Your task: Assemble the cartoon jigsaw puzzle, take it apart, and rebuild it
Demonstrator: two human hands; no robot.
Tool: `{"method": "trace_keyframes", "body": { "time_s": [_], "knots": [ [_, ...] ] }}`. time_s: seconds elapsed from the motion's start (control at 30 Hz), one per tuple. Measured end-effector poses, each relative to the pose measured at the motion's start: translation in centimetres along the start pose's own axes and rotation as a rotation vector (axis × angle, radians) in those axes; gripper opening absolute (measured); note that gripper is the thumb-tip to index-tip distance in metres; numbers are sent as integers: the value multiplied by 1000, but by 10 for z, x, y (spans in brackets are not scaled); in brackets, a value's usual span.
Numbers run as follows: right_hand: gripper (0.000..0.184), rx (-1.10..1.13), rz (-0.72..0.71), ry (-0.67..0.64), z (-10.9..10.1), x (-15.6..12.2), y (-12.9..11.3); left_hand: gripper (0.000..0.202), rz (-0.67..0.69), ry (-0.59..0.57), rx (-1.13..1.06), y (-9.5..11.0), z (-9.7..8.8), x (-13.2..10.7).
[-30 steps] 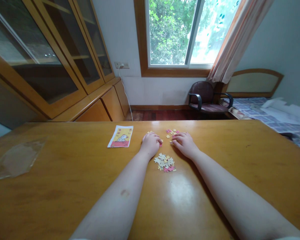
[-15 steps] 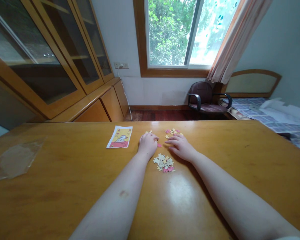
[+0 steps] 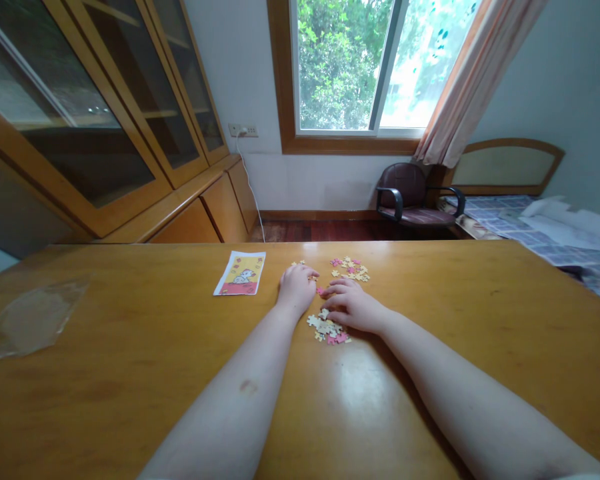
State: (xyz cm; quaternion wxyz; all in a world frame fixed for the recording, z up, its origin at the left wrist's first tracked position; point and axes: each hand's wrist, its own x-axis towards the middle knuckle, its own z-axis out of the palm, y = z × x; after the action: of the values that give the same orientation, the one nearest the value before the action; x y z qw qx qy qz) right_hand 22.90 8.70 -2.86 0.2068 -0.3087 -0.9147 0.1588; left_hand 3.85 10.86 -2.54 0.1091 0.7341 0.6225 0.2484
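Glossy honey-colored wooden table [image 3: 130, 407], nothing fancy. Yellow-and-red printed picture card [image 3: 239, 273] lying flat on top. Well left of the card, a flattened clear plastic bag [image 3: 33, 320]. Off to the right of the card, a loose scatter of jigsaw pieces [image 3: 349, 268], plus a cream-and-pink heap of jigsaw pieces [image 3: 324, 330], slightly nearer the camera.

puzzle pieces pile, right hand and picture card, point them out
Puzzle pieces pile [image 3: 326, 328], head view, point on the pile's lower middle
Right hand [image 3: 354, 306], head view, point on the back of the hand
Picture card [image 3: 240, 274], head view, point on the card's middle
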Motion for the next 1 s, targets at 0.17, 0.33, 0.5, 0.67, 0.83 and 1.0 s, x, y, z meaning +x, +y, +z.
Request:
{"method": "trace_keyframes", "body": {
  "time_s": [0.17,0.33,0.5,0.67,0.83,1.0],
  "knots": [
    [7,178,-26,100,2,2,4,34,-2,1,-19,0,-1,0],
    [11,253,35,205,2,4,9,35,20,1,-59,-2,1,1],
    [11,-29,180,331,3,1,25,36,130,-29,-116,0,2,0],
    [7,-153,119,348,4,-2,29,34,193,-61,-131,1,4,0],
    [5,-142,68,299,0,-2,24,32,233,-105,-122,-1,7,0],
    [13,-133,67,247,-2,-3,21,34,263,-101,-89,-1,7,1]
  ]
}}
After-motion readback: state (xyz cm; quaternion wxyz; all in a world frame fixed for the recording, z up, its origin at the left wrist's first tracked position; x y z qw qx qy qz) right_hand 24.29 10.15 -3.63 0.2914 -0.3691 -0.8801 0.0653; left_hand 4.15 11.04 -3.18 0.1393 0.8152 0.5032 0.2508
